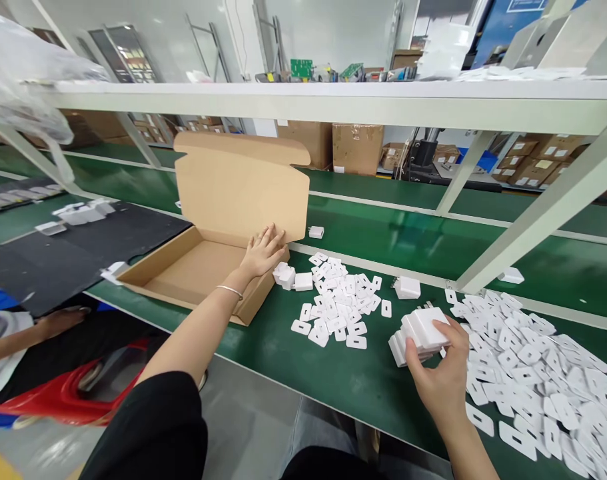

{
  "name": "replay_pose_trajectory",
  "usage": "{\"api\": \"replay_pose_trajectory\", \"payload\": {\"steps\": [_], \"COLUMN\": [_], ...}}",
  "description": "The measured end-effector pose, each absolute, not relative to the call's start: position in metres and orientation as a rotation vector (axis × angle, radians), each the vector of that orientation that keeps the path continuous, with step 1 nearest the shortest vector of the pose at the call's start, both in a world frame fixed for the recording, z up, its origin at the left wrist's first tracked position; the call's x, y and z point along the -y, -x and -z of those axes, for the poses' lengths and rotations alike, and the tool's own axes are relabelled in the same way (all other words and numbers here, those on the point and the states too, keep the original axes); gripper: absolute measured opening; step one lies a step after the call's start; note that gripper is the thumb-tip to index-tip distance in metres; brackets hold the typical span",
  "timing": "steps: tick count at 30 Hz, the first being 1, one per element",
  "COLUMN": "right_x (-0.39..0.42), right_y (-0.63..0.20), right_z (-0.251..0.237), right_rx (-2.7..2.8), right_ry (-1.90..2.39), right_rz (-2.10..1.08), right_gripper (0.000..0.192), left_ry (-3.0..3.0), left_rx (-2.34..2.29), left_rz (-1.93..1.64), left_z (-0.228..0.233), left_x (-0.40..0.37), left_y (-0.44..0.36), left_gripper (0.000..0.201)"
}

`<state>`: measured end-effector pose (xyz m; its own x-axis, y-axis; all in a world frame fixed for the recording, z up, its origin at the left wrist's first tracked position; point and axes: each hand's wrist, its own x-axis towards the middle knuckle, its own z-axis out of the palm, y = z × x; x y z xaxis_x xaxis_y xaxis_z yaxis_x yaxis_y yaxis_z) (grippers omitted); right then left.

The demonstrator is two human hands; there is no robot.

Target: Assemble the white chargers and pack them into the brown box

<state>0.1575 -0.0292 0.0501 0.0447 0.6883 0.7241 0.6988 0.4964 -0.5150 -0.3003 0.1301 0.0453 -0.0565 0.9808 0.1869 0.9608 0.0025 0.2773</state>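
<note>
An open, empty cardboard box (183,270) sits on the green bench with its lid raised. My left hand (264,252) rests on the box's right side by the lid, fingers stretched out. Several white power adapters (427,330) with metal prongs are stacked on the right. My right hand (446,363) has thumb and fingers around the top adapter of this stack. Another adapter (408,288) lies just behind it. Beside the box are a few more adapters (284,275). Small white slotted pieces (340,300) form a loose pile between my hands.
A larger heap of white slotted pieces (548,380) covers the bench at right. One adapter (316,232) lies on the green belt (373,217) behind. A shelf (303,107) crosses overhead, its slanted post (538,213) at right. At left, another person's arm (48,327) shows near a black mat (133,233).
</note>
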Motion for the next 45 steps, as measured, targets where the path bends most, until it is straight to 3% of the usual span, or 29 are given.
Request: {"api": "replay_pose_trajectory", "payload": {"steps": [14,31,45], "right_x": [0.017,0.027,0.03], "right_y": [-0.163,-0.157,-0.158], "right_z": [-0.045,-0.05,-0.05], "right_rx": [1.514,1.65,1.682], "right_ry": [1.343,1.203,1.201], "right_rz": [-0.121,0.052,0.012], "right_gripper": [0.059,0.051,0.054], "left_ry": [-2.059,-2.07,-2.083], "left_rx": [-2.161,-2.139,-2.127], "left_rz": [-0.438,-0.37,-0.325], "left_z": [-0.044,-0.034,-0.035], "left_x": [-0.136,-0.129,-0.112], "left_y": [0.304,0.306,0.309], "left_gripper": [0.064,0.063,0.063]}}
